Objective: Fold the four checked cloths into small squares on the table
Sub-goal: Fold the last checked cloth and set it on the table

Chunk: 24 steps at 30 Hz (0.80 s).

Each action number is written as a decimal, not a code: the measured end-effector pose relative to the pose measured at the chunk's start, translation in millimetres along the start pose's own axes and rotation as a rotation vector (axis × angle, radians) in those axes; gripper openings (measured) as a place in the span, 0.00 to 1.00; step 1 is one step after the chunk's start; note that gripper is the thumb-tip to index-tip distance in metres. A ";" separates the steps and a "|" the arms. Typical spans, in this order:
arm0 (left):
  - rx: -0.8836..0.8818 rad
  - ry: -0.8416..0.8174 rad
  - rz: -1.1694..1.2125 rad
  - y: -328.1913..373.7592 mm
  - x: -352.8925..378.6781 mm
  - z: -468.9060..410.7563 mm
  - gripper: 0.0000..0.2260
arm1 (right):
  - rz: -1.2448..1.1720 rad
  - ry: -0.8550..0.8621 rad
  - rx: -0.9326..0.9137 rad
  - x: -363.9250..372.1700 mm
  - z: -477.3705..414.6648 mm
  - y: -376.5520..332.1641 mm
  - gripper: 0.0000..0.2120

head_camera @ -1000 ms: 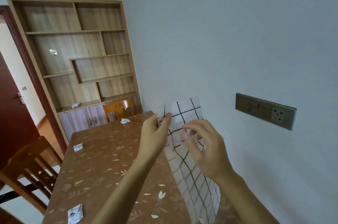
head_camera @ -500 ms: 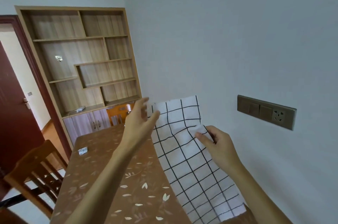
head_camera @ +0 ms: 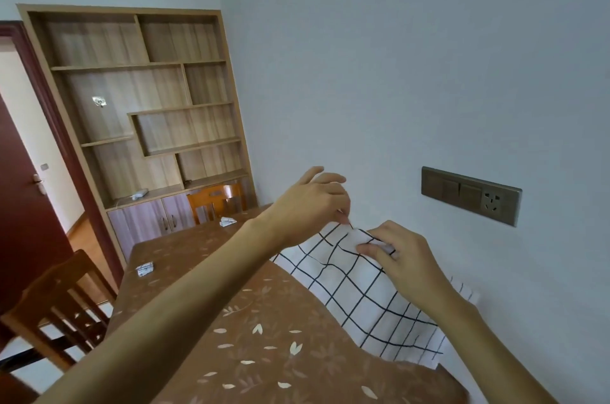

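Observation:
A white cloth with a black check (head_camera: pixel 359 298) hangs in the air above the right side of the brown leaf-patterned table (head_camera: pixel 251 337), next to the wall. My left hand (head_camera: pixel 307 209) pinches its upper edge at the far corner. My right hand (head_camera: pixel 399 258) pinches the neighbouring part of that top edge, a short gap from the left hand. The cloth's lower part drapes down onto the table's right edge.
Two small crumpled white pieces (head_camera: pixel 145 269) (head_camera: pixel 227 221) lie on the far half of the table. A wooden chair (head_camera: pixel 56 308) stands at the table's left, another chair (head_camera: pixel 214 204) at its far end. A shelf unit (head_camera: pixel 142 106) and a wall socket panel (head_camera: pixel 470 195) are behind.
The cloth has come down lower and my hands have drawn closer together along its top edge. The view has swung slightly left and down.

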<state>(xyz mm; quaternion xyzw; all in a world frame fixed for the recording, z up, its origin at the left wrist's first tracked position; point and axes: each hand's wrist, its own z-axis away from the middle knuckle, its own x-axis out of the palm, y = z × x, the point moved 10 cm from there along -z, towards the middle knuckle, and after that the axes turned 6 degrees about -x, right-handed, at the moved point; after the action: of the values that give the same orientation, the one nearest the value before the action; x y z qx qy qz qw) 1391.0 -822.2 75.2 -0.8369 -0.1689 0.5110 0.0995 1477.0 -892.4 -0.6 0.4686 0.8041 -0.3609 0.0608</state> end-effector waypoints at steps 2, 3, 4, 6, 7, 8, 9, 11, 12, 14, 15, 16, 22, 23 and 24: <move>-0.018 0.069 0.037 -5.9 -6.4 -0.9 0.07 | -0.014 0.019 0.017 -8.9 4.6 4.0 0.03; -0.030 0.094 0.053 -9.1 -8.0 -1.2 0.07 | -0.020 0.027 0.023 -12.9 6.6 5.9 0.01; -0.047 0.114 0.071 -12.3 -9.3 -0.8 0.07 | -0.012 0.038 0.027 -17.0 8.4 7.2 0.03; -0.068 0.157 0.107 -18.0 -12.8 1.7 0.08 | -0.007 0.060 0.038 -24.8 11.5 11.6 0.03; -0.076 0.162 0.120 -20.8 -12.6 3.1 0.08 | -0.011 0.070 0.040 -27.9 13.0 13.2 0.03; -0.092 0.158 0.131 -23.9 -11.6 4.8 0.08 | -0.001 0.080 0.040 -30.7 14.3 14.3 0.06; -0.109 0.155 0.145 -26.3 -11.0 6.9 0.09 | 0.006 0.083 0.043 -32.1 15.4 16.2 0.09; -0.149 0.174 0.182 -30.5 -14.1 11.5 0.10 | 0.006 0.085 0.077 -34.1 17.0 21.4 0.11; -0.181 0.187 0.215 -33.2 -17.1 14.1 0.11 | -0.010 0.087 0.098 -34.7 18.0 24.2 0.09; -0.301 0.187 0.344 -45.7 -18.4 20.9 0.10 | -0.052 0.113 0.134 -36.6 20.7 28.3 0.06; -0.384 0.180 0.424 -56.5 -14.5 25.5 0.13 | -0.072 0.130 0.159 -38.0 22.8 30.6 0.06; -0.474 0.170 0.525 -66.4 -9.1 31.2 0.20 | -0.100 0.151 0.186 -39.5 25.4 33.6 0.07; -0.866 0.039 1.008 -86.8 45.1 63.0 0.40 | -0.282 0.264 0.282 -45.9 38.1 45.1 0.08; -0.861 0.066 1.035 -84.7 45.7 62.3 0.31 | -0.287 0.255 0.287 -45.2 39.3 46.2 0.10; -0.843 0.114 1.065 -82.0 43.7 61.1 0.20 | -0.291 0.241 0.293 -43.9 40.5 49.5 0.14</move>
<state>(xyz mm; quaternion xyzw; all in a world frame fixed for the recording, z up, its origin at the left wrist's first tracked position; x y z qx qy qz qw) 1340.2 -730.1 39.1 -0.7988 0.0868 0.3358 -0.4915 1531.0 -934.5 -37.0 0.3912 0.8037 -0.4201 -0.1567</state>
